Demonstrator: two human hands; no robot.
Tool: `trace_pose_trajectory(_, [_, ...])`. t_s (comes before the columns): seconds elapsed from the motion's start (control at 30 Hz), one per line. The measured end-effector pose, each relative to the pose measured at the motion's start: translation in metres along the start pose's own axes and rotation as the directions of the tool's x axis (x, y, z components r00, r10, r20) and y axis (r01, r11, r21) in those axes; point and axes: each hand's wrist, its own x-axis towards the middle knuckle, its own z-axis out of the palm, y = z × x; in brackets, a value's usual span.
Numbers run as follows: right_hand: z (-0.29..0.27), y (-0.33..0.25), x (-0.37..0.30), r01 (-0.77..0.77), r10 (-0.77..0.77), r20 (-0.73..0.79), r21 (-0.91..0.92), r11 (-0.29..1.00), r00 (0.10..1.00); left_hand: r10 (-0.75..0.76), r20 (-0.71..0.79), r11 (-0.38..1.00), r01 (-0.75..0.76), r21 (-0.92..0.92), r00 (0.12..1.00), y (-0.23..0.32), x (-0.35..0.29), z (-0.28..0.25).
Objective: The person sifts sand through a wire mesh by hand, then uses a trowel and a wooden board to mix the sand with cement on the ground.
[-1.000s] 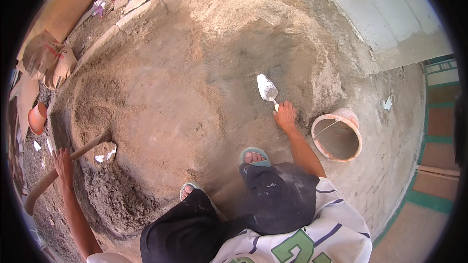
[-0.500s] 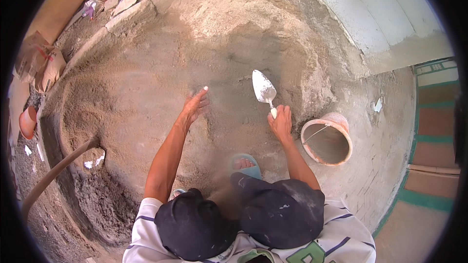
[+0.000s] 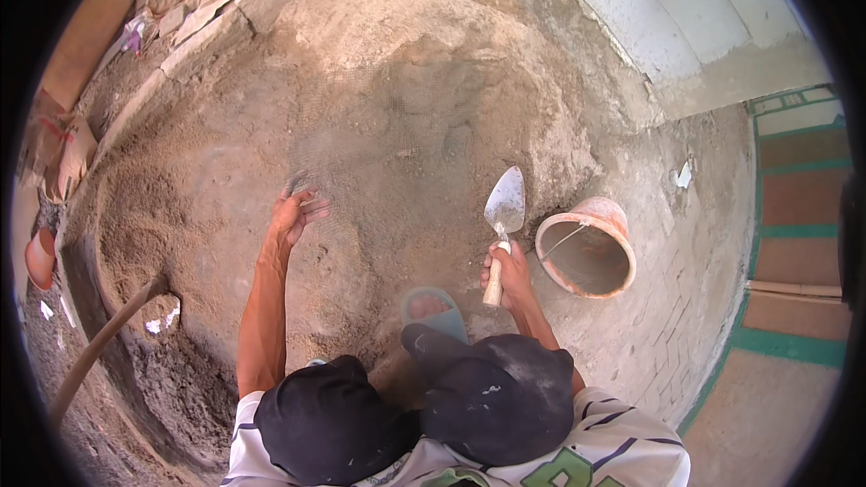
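Observation:
My right hand (image 3: 512,272) is wrapped around the pale wooden handle of a trowel (image 3: 505,198). Its pointed metal blade is smeared with grey and points away from me, held between the sandy ground and the bucket. Farther left, my left hand (image 3: 294,216) is empty, with its fingers apart, just over the sandy surface. Between and beyond the hands lies a darker patch of fine mesh (image 3: 397,117), partly covered with sand or mortar. Just right of the trowel stands a mortar-stained bucket (image 3: 613,218) with a wire handle, tilted toward me and holding something grey.
Sand (image 3: 207,140) spreads across the low-edged area. A long wooden handle (image 3: 108,334) sticks out of dark wet mortar (image 3: 176,388) at the left. A reddish pot (image 3: 40,259) lies beyond the edge. White blocks (image 3: 686,18) stand far right. My sandalled foot (image 3: 431,311) is close to the trowel.
My left hand has moved left and slightly nearer. My right hand has drawn the trowel nearer and to the right, turning its blade. The whole view has shifted slightly.

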Motion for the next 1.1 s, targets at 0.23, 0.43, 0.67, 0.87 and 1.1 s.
trace_pose_trajectory(0.23, [-0.008, -0.065, 0.174, 0.18, -0.21, -0.211, -0.152, 0.972, 0.955, -0.019, -0.205, 1.0, 0.021, 0.007, 0.979, -0.013, -0.11, -0.103])
trace_pose_trajectory(0.43, [-0.014, -0.063, 0.21, 0.243, -0.28, -0.241, -0.172, 0.955, 0.929, 0.005, -0.249, 0.999, 0.005, 0.042, 0.969, -0.033, -0.141, -0.115])
trace_pose_trajectory(0.67, [-0.008, -0.036, 0.161, 0.266, -0.282, -0.047, -0.217, 0.939, 0.958, -0.027, -0.265, 0.997, 0.045, 0.059, 0.964, -0.04, -0.149, -0.119])
trace_pose_trajectory(0.87, [0.07, -0.007, 0.076, 0.262, -0.17, 0.261, -0.376, 0.889, 0.95, -0.036, -0.318, 0.996, 0.008, -0.088, 0.947, -0.052, -0.14, -0.148])
trace_pose_trajectory(1.1, [0.134, 0.064, 0.043, 0.673, -0.401, 0.551, -0.678, 0.296, 0.732, 0.055, -0.338, 0.995, -0.08, -0.06, 0.939, -0.062, -0.124, -0.148])
